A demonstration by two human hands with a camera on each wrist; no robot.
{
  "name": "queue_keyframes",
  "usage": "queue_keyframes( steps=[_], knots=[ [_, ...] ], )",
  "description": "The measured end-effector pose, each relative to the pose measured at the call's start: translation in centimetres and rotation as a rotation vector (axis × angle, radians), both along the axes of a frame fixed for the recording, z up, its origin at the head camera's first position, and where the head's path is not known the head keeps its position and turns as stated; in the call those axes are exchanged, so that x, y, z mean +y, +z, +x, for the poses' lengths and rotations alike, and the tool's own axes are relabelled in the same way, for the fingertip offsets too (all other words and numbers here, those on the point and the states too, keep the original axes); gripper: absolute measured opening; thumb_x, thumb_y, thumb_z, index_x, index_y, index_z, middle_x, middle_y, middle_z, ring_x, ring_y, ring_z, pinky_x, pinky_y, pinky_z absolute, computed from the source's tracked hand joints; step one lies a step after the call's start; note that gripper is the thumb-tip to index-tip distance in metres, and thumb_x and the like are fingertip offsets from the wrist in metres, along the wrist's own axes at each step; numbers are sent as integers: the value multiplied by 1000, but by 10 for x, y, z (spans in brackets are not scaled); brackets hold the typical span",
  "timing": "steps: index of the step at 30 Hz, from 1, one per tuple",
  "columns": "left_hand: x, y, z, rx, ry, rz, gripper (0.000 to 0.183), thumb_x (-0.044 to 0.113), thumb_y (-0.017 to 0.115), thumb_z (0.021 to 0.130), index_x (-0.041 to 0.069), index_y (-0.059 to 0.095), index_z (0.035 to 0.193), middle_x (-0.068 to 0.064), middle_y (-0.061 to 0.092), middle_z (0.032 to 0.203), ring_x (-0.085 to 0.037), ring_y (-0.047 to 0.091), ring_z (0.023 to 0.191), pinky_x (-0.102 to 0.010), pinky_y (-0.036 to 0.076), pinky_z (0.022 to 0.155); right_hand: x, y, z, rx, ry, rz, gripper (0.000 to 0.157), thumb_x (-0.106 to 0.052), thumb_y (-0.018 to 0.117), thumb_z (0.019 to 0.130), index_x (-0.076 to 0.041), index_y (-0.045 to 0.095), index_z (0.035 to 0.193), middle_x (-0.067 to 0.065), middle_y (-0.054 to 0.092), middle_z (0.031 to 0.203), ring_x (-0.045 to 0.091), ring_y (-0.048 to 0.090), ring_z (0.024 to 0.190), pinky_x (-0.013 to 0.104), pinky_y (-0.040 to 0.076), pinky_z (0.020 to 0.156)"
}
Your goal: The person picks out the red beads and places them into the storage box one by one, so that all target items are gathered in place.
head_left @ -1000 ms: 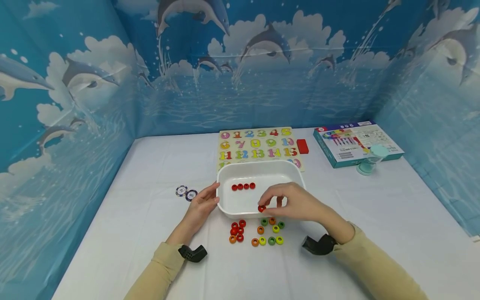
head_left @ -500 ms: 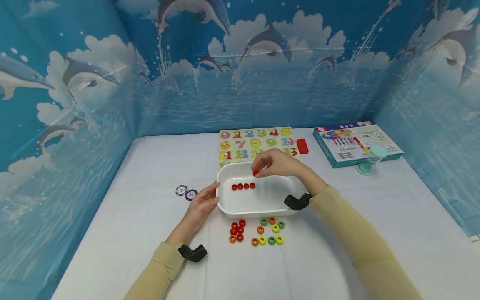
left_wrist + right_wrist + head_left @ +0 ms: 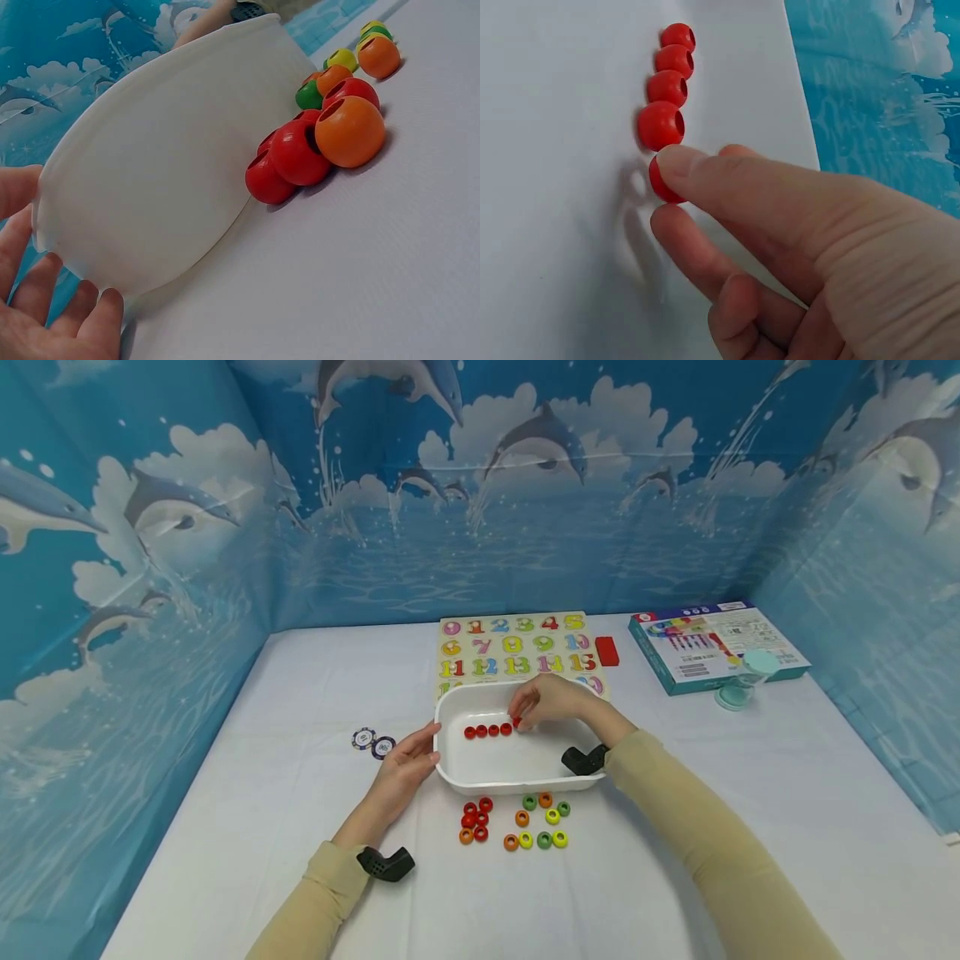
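Note:
A white plastic tray (image 3: 487, 768) stands on the table. My left hand (image 3: 405, 770) holds its left end, thumb at the rim and fingertips against the outer wall, as the left wrist view shows. My right hand (image 3: 555, 702) is inside the tray and pinches a red bead (image 3: 660, 181) between thumb and finger. That bead sits at the end of a row of red beads (image 3: 667, 88) on the tray floor; whether it touches its neighbour is hard to tell. Outside, before the tray, lie loose red beads (image 3: 468, 821) with an orange bead (image 3: 351, 131) among them.
More orange, yellow and green beads (image 3: 544, 840) lie to their right. Behind the tray is a number board (image 3: 495, 647), beside a red block (image 3: 607, 652). A box (image 3: 720, 652) and a sand timer (image 3: 746, 681) stand at right back, two round chips (image 3: 383, 747) at left.
My right hand has carried the red bead from the tray's near edge over the far side, then lowered it to the right end of the row. My left hand stays put.

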State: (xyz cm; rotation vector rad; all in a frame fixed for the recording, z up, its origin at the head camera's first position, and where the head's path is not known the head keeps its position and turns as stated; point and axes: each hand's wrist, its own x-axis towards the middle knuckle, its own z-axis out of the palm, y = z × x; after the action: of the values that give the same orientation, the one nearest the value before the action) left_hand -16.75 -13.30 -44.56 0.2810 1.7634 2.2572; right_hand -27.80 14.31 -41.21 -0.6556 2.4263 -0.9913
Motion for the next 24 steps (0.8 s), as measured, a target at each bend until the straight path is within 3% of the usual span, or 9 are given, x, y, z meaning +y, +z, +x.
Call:
queue_keyframes(
  steps=[9, 16, 20, 24],
  knots=[
    [-1, -6, -3, 3, -10, 1, 49, -1, 49, 88, 0, 34, 134, -4, 22, 145, -19, 24, 130, -24, 33, 99, -3, -3, 0, 12, 63, 29, 20, -11, 74, 72, -14, 68, 90, -5, 65, 89, 11, 59, 81, 27, 49, 72],
    [-3, -21, -10, -12, 3, 48, 47, -2, 51, 87, 1, 38, 132, -2, 26, 144, -18, 26, 129, -25, 34, 98, 6, 19, 6, 16, 20, 30, 30, -14, 73, 73, -12, 66, 102, 1, 64, 100, 13, 59, 85, 28, 51, 74],
    [-2, -23, -10, -3, 15, 60, 49, 2, 56, 85, 1, 40, 131, -2, 29, 142, -18, 28, 129, -25, 35, 98, 11, 47, 25, 87, 53, -46, 31, -17, 70, 77, -11, 64, 107, 5, 63, 105, 13, 60, 85, 29, 51, 75],
    [-3, -22, -10, 8, 28, 66, 49, 2, 57, 84, 2, 42, 130, -2, 30, 142, -19, 28, 128, -25, 35, 98, 3, 68, 61, 180, 132, -145, 27, -23, 68, 79, -17, 64, 105, -2, 64, 102, 8, 60, 82, 30, 52, 70]
  ],
)
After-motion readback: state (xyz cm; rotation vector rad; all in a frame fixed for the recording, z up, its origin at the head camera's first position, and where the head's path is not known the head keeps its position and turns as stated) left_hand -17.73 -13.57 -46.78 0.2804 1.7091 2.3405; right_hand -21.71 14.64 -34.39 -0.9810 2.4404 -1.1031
